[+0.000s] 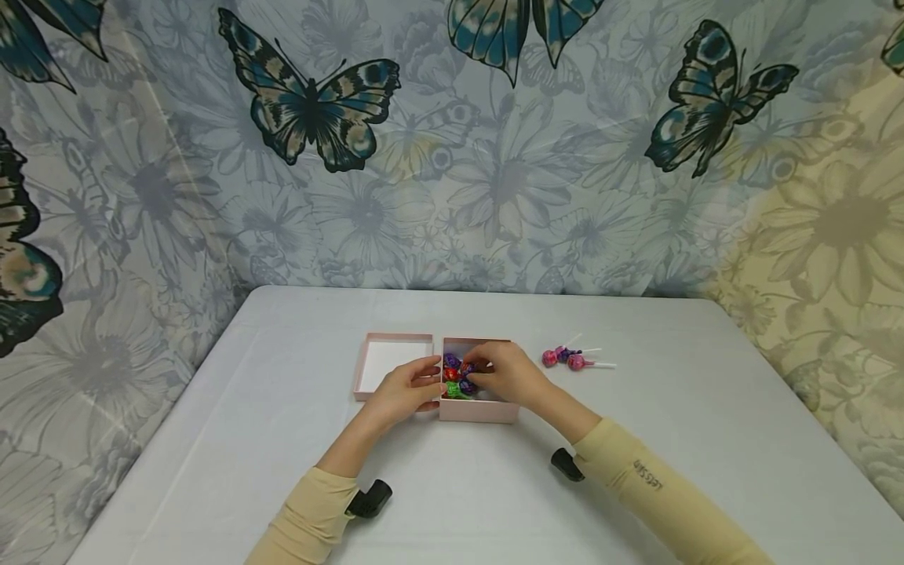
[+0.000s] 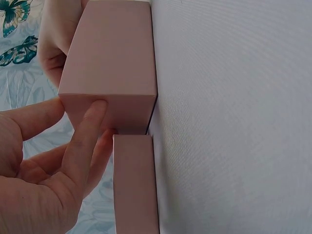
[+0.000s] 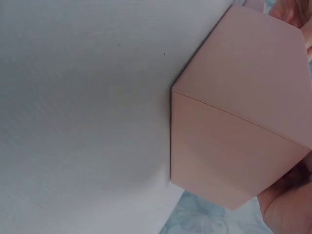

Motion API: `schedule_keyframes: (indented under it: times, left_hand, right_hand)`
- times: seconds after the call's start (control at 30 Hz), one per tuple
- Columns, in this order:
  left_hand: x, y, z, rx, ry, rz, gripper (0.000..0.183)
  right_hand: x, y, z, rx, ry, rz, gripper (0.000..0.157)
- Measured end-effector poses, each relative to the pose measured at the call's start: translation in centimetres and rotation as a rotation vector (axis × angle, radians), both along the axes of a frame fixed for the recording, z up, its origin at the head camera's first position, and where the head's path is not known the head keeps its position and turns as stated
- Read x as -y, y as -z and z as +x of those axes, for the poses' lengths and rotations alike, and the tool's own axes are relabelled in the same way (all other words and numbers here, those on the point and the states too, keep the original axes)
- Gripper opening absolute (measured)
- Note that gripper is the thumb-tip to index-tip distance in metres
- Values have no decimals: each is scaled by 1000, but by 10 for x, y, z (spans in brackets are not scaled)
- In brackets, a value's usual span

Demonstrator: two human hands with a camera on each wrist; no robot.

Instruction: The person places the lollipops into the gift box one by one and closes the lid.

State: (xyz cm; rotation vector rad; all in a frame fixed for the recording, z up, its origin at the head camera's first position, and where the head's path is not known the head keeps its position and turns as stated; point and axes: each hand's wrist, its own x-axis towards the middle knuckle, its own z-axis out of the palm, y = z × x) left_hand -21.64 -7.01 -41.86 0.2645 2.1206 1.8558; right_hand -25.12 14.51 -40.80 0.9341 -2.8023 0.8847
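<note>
A pink open box point(image 1: 479, 412) stands on the white table, with several wrapped lollipops point(image 1: 451, 374) in purple, red and green heaped along its left side. My right hand point(image 1: 510, 373) reaches over the right rim, its thumb and curled fingers pinching a dark purple lollipop point(image 1: 468, 367) inside; its stick is hidden. My left hand point(image 1: 404, 390) steadies the box from the left. In the left wrist view, its extended fingers point(image 2: 90, 122) press the box's side wall, with the thumb near the top corner. Only the box's outside shows in the right wrist view, and part of the right hand point(image 3: 287, 207).
The box's shallow lid point(image 1: 359, 369) lies left of the box, its white inside facing up. Right of the box lie several pink and purple lollipops point(image 1: 576, 362) with white sticks. A cloth with butterflies point(image 1: 311, 110) hangs behind the table's back edge.
</note>
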Motion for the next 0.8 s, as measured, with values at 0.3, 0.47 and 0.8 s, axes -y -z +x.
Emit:
schedule_keyframes:
  times: [0.3, 0.47, 0.8]
  left_hand:
    - [0, 0, 0, -1, 8, -5, 56]
    - [0, 0, -1, -7, 6, -7, 56]
    - [1, -1, 0, -3, 8, -13, 56]
  right_hand:
    - [5, 1, 0, -58, 11, 95, 22]
    - [6, 1, -1, -69, 7, 101, 22]
    - [6, 1, -1, -67, -11, 90, 23]
